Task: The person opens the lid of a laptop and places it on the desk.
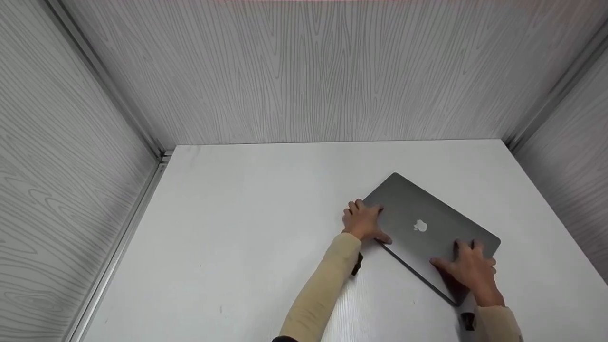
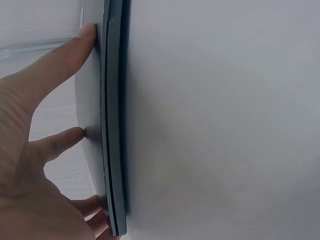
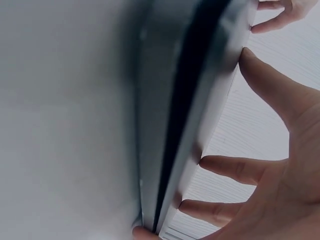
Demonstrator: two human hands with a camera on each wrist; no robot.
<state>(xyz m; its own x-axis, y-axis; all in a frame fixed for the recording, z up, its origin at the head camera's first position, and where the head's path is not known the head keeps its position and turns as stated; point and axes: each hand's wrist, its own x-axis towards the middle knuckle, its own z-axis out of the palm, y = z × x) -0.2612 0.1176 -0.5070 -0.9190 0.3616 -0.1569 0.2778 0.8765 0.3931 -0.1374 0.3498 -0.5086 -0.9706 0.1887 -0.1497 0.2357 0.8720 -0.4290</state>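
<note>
A closed grey laptop [image 1: 408, 209] with a pale apple logo [image 1: 420, 225] lies lid up and slantwise on the right half of the white table. My left hand [image 1: 363, 222] grips its left end, thumb and one finger on the lid, the other fingers bent over the side edge. At the near right corner, my right hand [image 1: 471, 270] holds the other end. In the right wrist view its thumb and two fingertips rest on the lid, and another fingertip [image 3: 145, 234] is at the side edge. A dark gap shows between lid and base [image 3: 155, 120] there.
The white table [image 1: 228, 228] spreads left of the laptop. Grey wood-grain panels stand at the back [image 1: 308, 71], left [image 1: 61, 142] and right [image 1: 570, 142]. Black wrist gear [image 1: 468, 320] sits beneath the right sleeve, close to the laptop's near corner.
</note>
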